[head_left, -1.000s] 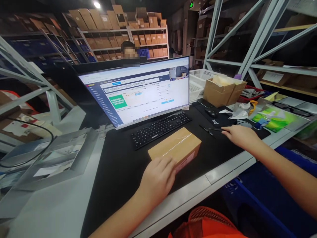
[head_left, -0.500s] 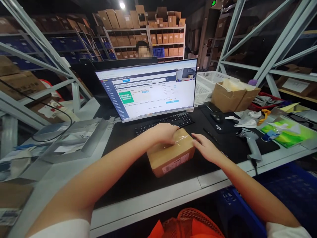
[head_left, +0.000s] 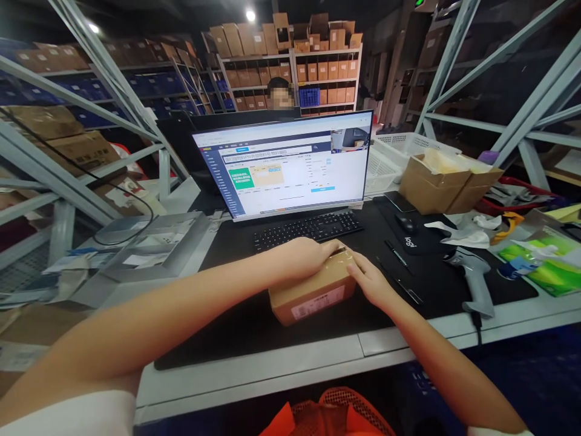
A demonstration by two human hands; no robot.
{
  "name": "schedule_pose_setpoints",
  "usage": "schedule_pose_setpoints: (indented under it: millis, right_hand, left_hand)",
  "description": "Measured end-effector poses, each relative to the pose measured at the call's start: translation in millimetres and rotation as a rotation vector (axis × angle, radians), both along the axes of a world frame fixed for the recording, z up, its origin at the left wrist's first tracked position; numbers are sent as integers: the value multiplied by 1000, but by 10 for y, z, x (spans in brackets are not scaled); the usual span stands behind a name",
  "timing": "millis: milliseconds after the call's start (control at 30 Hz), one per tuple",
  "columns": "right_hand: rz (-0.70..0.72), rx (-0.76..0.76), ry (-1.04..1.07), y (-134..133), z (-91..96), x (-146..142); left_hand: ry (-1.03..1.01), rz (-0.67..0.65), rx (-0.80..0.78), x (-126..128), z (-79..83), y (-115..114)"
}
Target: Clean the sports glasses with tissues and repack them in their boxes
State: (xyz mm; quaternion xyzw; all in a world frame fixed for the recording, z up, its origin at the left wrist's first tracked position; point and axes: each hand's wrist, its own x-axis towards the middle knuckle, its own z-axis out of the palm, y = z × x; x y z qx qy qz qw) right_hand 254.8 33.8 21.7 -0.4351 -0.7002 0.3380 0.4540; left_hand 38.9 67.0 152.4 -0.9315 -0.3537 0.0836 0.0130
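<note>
A taped brown cardboard box [head_left: 313,293] with a white label on its near side sits on the black desk mat. My left hand [head_left: 305,257] reaches across its top, fingers bent down at a dark gap by the flap and gripping there; the fingertips are partly hidden. At the box's right end, my right hand [head_left: 368,280] is closed against the corner, with its far fingers out of sight. Just behind the box lies a black keyboard [head_left: 311,230].
A lit monitor [head_left: 285,169] stands behind the keyboard. To the right are pens [head_left: 399,257], a mouse [head_left: 405,223], a barcode scanner [head_left: 472,278] and an open carton [head_left: 436,181]. Grey trays [head_left: 154,254] hold papers at left. Beyond the monitor is another person [head_left: 280,97].
My right hand has come in from beside the box onto its right end. My left fingers have shifted toward that end, where a dark gap now shows. The view has turned slightly left.
</note>
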Motion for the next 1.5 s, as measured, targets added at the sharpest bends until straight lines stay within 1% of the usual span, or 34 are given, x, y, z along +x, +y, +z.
schedule_pose_setpoints:
  millis: [167, 233, 300, 367, 400, 467, 500, 567, 633, 700, 733, 767, 800, 833, 867, 900, 933, 967, 1000, 1033, 1067, 1133, 1200, 1267, 1333, 1400, 1467, 1500]
  right_hand:
    - [1, 76, 89, -4, 47, -1]
    - [25, 65, 178, -22, 68, -23]
    - [57, 14, 284, -63, 100, -44]
    - [76, -5, 345, -132, 132, -39]
    - [79, 17, 350, -177, 137, -23]
    - [80, 107, 326, -281, 102, 39]
    - [83, 155, 300, -338, 53, 81]
    - [88, 255, 195, -449, -102, 178]
    - [96, 372, 18, -536, -279, 283]
    - [115, 487, -151, -578, -374, 386]
    - [124, 525, -205, -577, -359, 432]
    - [136, 539, -241, -561, -294, 471]
    - [154, 525, -259, -529, -180, 501]
    - [183, 486, -266, -481, -27, 520]
    - [222, 425, -268, -418, 153, 525]
    - [273, 349, -264, -340, 343, 515]
    - [327, 268, -260, -250, 527, 488]
    - [351, 198, -253, -150, 689, 446]
    - [355, 147, -258, -43, 819, 387]
    - [360, 103, -278, 65, 912, 314]
    - [378, 66, -312, 169, 967, 230]
    - [454, 10, -398, 341, 976, 52]
    - [528, -21, -478, 438, 898, -92]
    - [534, -29, -503, 451, 786, -151]
    - [494, -24, -461, 397, 681, -118]
    - [440, -8, -391, 314, 608, -38]
    - [397, 2, -371, 239, 580, 19]
    - [389, 4, -390, 212, 586, 25]
  left_hand:
    - [13, 113, -154, -60, 159, 99]
    - [-61, 143, -203, -131, 182, 205]
    - [-199, 160, -235, -227, 157, 359]
    - [-343, 166, -257, -324, 84, 529]
    - [-392, 163, -265, -365, 31, 604]
    - [-449, 165, -261, -425, -109, 714]
    - [-464, 172, -249, -442, -193, 746]
    - [-488, 192, -224, -457, -368, 770]
    - [-517, 212, -198, -455, -505, 763]
    - [-558, 226, -149, -450, -543, 729]
    - [-582, 232, -116, -453, -517, 696]
    - [-600, 224, -73, -461, -465, 644]
    - [-608, 195, -23, -476, -395, 568]
    - [-605, 149, 23, -498, -318, 464]
    - [-581, 72, 66, -526, -246, 333]
    - [-549, -14, 90, -562, -190, 180]
    - [-513, -88, 78, -604, -156, 13]
    - [-476, -150, 45, -652, -149, -158]
    - [-449, -176, 26, -704, -168, -321]
    - [-437, -170, 18, -759, -211, -465]
    - [-447, -143, 13, -813, -270, -586]
    - [-544, -43, 36, -908, -420, -750]
    - [-739, 92, 148, -969, -586, -844]
    - [-958, 268, 320, -984, -766, -923]
    - [-1149, 462, 426, -958, -963, -1018]
    - [-1324, 597, 418, -912, -1164, -1113]
    - [-1449, 642, 342, -877, -1325, -1160]
    - [-1484, 643, 283, -871, -1377, -1151]
